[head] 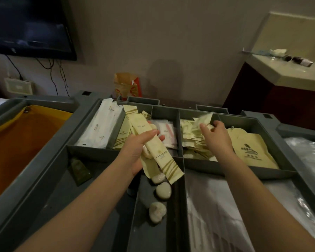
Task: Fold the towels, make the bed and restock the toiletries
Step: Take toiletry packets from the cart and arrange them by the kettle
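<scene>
Cart: the grey cart top (49, 170) carries a divided tray (225, 171) along its far edge.
Left hand: my left hand (142, 150) grips a long cream packet (158, 151), with more cream wrapping under it, above the tray's near wall, left of the middle.
Right hand: my right hand (216, 135) reaches into the second compartment from the tray's right edge, fingers curled, pinching a small sachet (205, 119) that shows blurred.
Pile: loose sachets (191, 140) fill that compartment beneath my hand.
Left-end compartment: white packets (102, 124) lean on the wall.
Right-end compartment: cream tags (251, 150) with dark print.
Near slot: round soaps (163, 190); a green tube (80, 170) lies left of them.
Cart's left edge: an orange bag (16, 142).
</scene>
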Demonstrator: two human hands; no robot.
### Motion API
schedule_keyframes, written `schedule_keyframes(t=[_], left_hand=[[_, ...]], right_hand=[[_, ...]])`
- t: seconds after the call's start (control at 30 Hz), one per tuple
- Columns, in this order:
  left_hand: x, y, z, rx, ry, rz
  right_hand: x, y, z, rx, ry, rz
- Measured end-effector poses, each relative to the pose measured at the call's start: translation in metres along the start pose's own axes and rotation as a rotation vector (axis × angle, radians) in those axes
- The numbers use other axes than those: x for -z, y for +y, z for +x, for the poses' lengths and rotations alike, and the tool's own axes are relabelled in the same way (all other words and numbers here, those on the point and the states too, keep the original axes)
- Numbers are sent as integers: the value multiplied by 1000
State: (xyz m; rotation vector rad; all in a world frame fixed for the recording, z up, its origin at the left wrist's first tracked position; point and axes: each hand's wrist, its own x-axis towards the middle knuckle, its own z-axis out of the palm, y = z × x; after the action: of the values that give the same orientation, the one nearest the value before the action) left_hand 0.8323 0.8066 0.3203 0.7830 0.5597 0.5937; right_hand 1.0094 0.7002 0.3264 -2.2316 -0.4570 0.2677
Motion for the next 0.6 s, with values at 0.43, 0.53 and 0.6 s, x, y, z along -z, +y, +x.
schedule_keyframes(t=[0.43,0.53,0.6], left_hand=[[17,28,-7,-25,130,98],[44,45,-12,-31,189,63],[63,58,-15,-42,246,43]], right_hand=[[-49,-58,-87,336,-467,62],[-72,-75,-78,296,-361,148],[-89,-88,-66,211,-324,214]])
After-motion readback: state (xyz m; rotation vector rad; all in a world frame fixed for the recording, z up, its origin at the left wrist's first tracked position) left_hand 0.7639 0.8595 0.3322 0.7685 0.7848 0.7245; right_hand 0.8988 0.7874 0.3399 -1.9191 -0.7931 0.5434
